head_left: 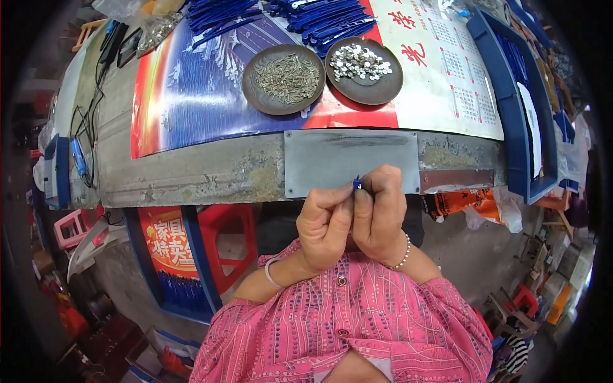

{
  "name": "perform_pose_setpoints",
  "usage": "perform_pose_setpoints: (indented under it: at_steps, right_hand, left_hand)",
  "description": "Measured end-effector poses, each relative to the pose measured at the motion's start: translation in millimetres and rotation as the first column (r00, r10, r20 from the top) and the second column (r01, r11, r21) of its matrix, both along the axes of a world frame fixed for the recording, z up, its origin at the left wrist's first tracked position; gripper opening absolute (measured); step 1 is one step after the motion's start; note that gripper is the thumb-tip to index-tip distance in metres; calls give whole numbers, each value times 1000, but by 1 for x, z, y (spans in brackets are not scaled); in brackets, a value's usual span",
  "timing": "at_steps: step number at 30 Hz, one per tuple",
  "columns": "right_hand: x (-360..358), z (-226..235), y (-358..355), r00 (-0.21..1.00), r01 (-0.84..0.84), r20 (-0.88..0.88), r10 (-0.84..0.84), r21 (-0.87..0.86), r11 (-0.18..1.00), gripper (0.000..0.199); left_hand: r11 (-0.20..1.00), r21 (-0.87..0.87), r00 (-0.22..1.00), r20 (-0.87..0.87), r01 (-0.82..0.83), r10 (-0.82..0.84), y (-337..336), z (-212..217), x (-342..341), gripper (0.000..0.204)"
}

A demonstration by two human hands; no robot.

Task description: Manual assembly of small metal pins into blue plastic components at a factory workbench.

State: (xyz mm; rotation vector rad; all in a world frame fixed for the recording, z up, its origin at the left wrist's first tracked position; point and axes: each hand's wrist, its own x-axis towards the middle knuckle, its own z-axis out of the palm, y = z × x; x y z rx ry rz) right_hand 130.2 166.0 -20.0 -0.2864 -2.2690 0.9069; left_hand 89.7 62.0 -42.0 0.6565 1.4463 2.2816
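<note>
Just above the table's front edge, my left hand (pixel 324 225) and my right hand (pixel 381 214) meet, thumbs and fingertips pinched together. Between them shows the end of a small dark blue piece (pixel 357 183) with a bright spot on it; most of it is hidden by my fingers, so its kind is unclear. Behind my hands a grey metal plate (pixel 332 159) is fixed to the table edge. Farther back stand a round brown dish (pixel 252 97) of thin metal pins (pixel 287 78) and a second brown dish (pixel 383 94) of small shiny round pieces (pixel 359 62).
Bundles of long blue pieces (pixel 332 25) lie behind the dishes on a printed calendar sheet (pixel 447 115). A blue crate (pixel 514 108) stands at the right end. On the left are a cable (pixel 96 105) and a blue-handled tool (pixel 78 156). Below sit a blue bin (pixel 143 255) and a red stool (pixel 225 220).
</note>
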Motion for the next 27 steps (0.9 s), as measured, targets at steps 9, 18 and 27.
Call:
perform_pose_setpoints:
  at_steps: [9, 18, 27]
  right_hand:
    - [-3, -3, 6, 989, -99, -131, 63, -295, 950, 6]
    - [0, 4, 1, 998, -29, 45, 48, -352, 935, 10]
    - [-7, -8, -1, 991, -78, -118, 58, -177, 981, 14]
  left_hand:
    - [997, 44, 995, 70, 63, -66, 2, 0, 1, 27]
    - [1000, -13, 1000, -10, 5, -5, 2, -7, -2, 27]
    - [996, -17, 996, 19, -83, 84, -3, -7, 4, 21]
